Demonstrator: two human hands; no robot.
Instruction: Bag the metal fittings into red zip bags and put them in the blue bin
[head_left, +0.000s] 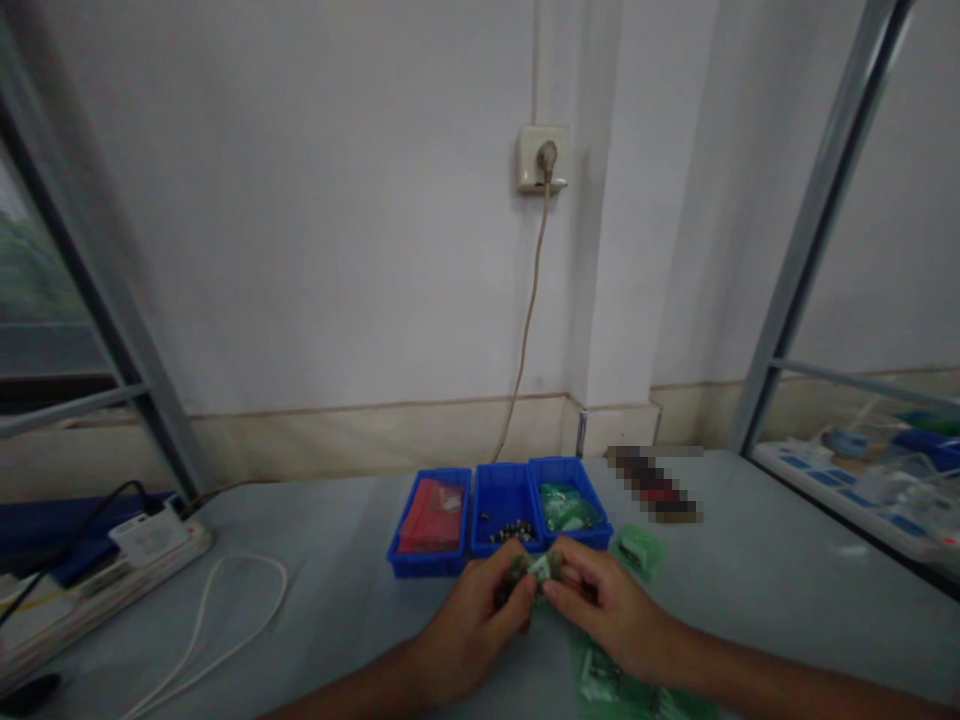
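Note:
Both of my hands meet in front of three blue bins, pinching a small green plastic bag (541,570) between thumbs and fingers. My left hand (487,615) grips its left side, my right hand (604,600) its right side. What the bag holds is too blurred to name. The middle bin (504,490) has several small dark metal pieces (514,531) in it. In the left bin (427,570) lie red plastic bags (431,517); green bags (568,508) fill part of the right bin (556,470). More green bags (600,675) lie under and beside my right forearm.
One green bag (639,550) lies right of the bins, near a pixelated patch (656,487). Power strips (97,610) and a white cable (202,610) are at left; another strip (840,500) is at right. Behind the table, a cord (534,290) runs up to a wall socket (543,160).

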